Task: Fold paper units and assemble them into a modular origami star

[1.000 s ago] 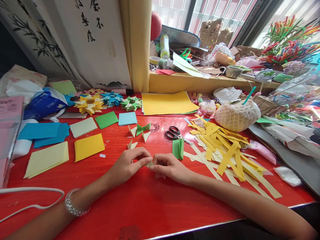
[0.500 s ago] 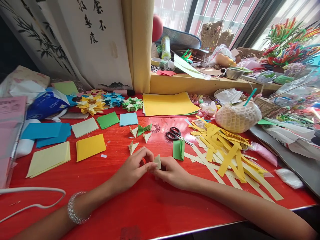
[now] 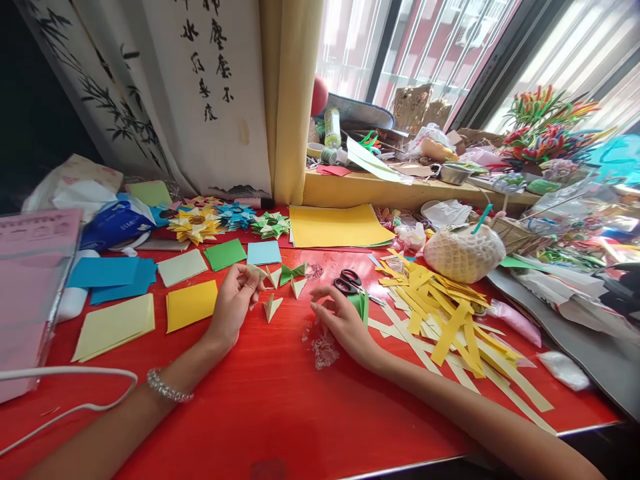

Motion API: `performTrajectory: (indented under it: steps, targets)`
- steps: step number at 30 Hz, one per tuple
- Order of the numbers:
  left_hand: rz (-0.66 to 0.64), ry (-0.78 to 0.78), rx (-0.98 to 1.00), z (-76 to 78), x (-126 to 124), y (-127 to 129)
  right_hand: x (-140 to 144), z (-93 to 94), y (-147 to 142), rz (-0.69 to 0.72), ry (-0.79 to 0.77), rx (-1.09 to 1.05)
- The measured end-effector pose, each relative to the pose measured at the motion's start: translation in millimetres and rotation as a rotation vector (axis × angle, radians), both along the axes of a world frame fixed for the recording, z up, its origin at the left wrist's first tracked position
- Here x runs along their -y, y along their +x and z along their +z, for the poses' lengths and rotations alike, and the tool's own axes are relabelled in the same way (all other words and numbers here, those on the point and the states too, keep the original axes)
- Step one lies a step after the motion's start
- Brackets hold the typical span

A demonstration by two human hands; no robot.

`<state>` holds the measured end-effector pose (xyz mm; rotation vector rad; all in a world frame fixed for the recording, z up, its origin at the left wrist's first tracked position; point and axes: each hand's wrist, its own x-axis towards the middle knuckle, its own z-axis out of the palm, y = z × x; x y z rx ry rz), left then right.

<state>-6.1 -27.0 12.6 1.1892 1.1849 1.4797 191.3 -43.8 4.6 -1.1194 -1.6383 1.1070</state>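
The folded cream paper piece (image 3: 256,271) is pinched in my left hand (image 3: 231,303) above the red bench (image 3: 260,400); my right hand (image 3: 340,320) rests open and empty. A careless set-down could scatter the folded triangles (image 3: 286,275) just beyond.

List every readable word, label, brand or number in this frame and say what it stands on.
Hanging scroll: two columns of brushed Chinese characters, legible only in part: "水", "不".
Blue packet: white print, too small to read.
Pink sheet: faint print, blurred.
Bottle on the sill: label unreadable.
Nothing is written on the paper by the left hand or right hand.
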Motion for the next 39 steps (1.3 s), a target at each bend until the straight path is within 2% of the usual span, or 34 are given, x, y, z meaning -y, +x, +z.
performTrajectory:
  steps: [2,6,9,11,16,17,19,21,25,30,33,35,37,39]
  targets:
    - [-0.003,-0.079,0.03,-4.5,-3.2,-2.1,-21.2,2.7,-4.0,-0.031,0.077,0.089]
    - [-0.046,-0.107,-0.016,-9.7,-4.8,-3.2,-69.3,4.0,-15.2,-0.134,0.128,0.239]
    - [-0.055,-0.099,-0.042,-9.2,-4.0,-4.9,-92.1,-0.7,-24.1,-0.167,0.128,0.238]
    - [-0.056,-0.093,-0.063,-7.6,-3.7,-7.0,-97.4,-2.4,-28.0,-0.204,0.122,0.203]
    - [-0.074,-0.09,-0.101,-4.6,-3.8,-11.6,-78.9,11.1,-28.7,-0.233,0.098,0.031]
    - [-0.08,-0.091,-0.102,-4.5,-3.4,-11.5,-70.7,15.6,-28.2,-0.216,0.089,-0.014]
    - [-0.089,-0.093,-0.114,-4.5,-1.7,-10.0,-52.2,22.7,-27.5,-0.094,0.035,-0.225]
    - [-0.096,-0.091,-0.135,-4.0,0.7,-7.1,-34.4,24.8,-27.1,-0.046,-0.019,-0.278]
    - [-0.144,-0.056,-0.104,-0.8,6.5,0.0,-14.0,12.2,-26.1,0.008,-0.067,-0.276]
    - [-0.191,-0.012,-0.137,6.3,19.9,7.6,-10.2,-7.9,-25.1,0.11,-0.181,-0.374]
    - [-0.228,-0.015,-0.243,9.4,28.4,12.7,-10.0,-9.8,-24.6,0.12,-0.259,-0.394]
    - [-0.328,-0.056,-0.283,9.7,30.9,15.6,-10.2,-8.5,-24.1,0.145,-0.284,-0.394]
    - [-0.385,-0.086,-0.297,8.5,30.1,16.9,-10.6,-7.0,-23.3,0.153,-0.296,-0.415]
    - [-0.388,-0.127,-0.282,6.6,27.0,16.3,-11.0,-6.3,-22.0,0.11,-0.303,-0.441]
